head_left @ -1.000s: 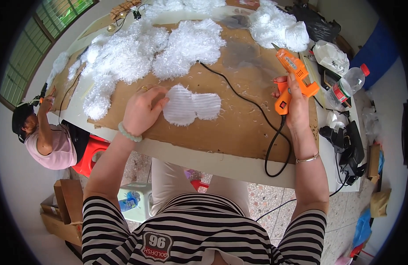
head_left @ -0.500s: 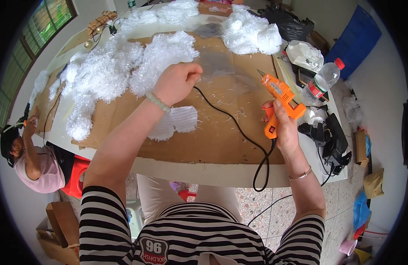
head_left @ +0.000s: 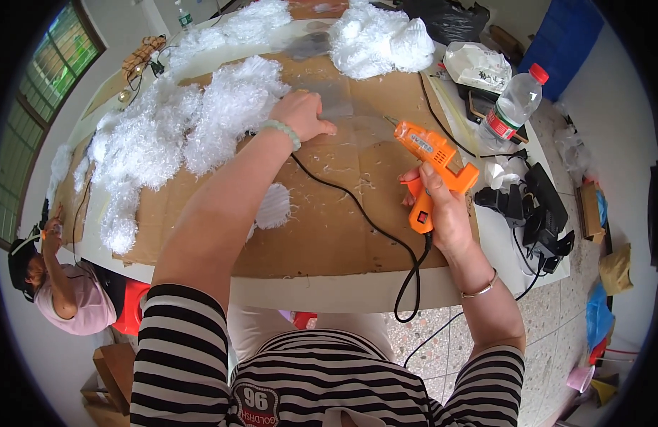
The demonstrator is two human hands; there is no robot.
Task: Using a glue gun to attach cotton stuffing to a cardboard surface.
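Observation:
My right hand point(head_left: 444, 205) is closed around the handle of an orange hot glue gun point(head_left: 432, 160), its nozzle tipped up and to the left above the cardboard point(head_left: 329, 245). Over the cardboard's middle, my left hand point(head_left: 300, 117) has its fingers curled downward; whatever they may hold is hidden under the hand. Just left of it lies a shaggy white fluffy piece point(head_left: 233, 99). Part of a white ribbed fabric piece point(head_left: 275, 206) shows beside my left forearm. The glue gun's black cord point(head_left: 416, 288) loops below the handle.
More white fluff point(head_left: 140, 139) covers the table's left, with another heap point(head_left: 382, 43) at the far side. On the right stand a plastic bottle point(head_left: 514, 107) with a red cap and a black power strip point(head_left: 544, 206). A person in pink point(head_left: 76, 299) sits at left.
My left hand has come down closer to the cardboard and the fluffy piece. My left forearm now covers more of the ribbed fabric. The glue gun stays in my right hand; the view has shifted slightly.

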